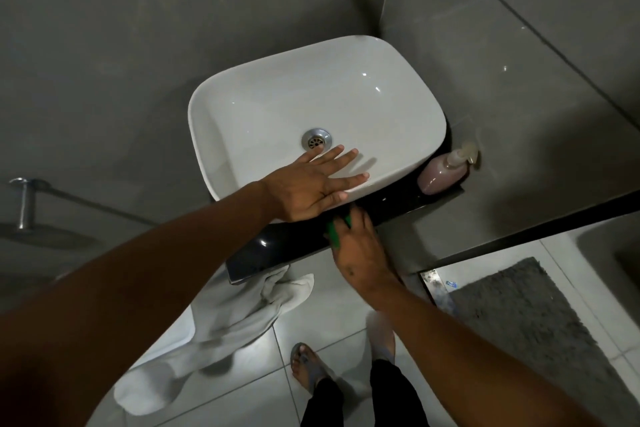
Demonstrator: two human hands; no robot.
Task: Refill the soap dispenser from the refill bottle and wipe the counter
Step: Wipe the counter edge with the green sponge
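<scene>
A white basin [263,87] sits on a glossy black counter [277,246]. My left hand [308,187] lies flat and spread on the basin's near rim. My right hand [356,246] presses a green cloth or sponge [334,229] onto the counter just below the rim; most of it is hidden under my fingers. A pump soap dispenser [440,172] with pinkish soap stands on the counter's right end, in the corner by the wall. No refill bottle is in view.
A white towel [221,319] hangs from the counter's left front edge down to the tiled floor. A grey mat [526,319] lies on the floor at right. My feet [308,371] stand below the counter. Grey walls close in behind and right.
</scene>
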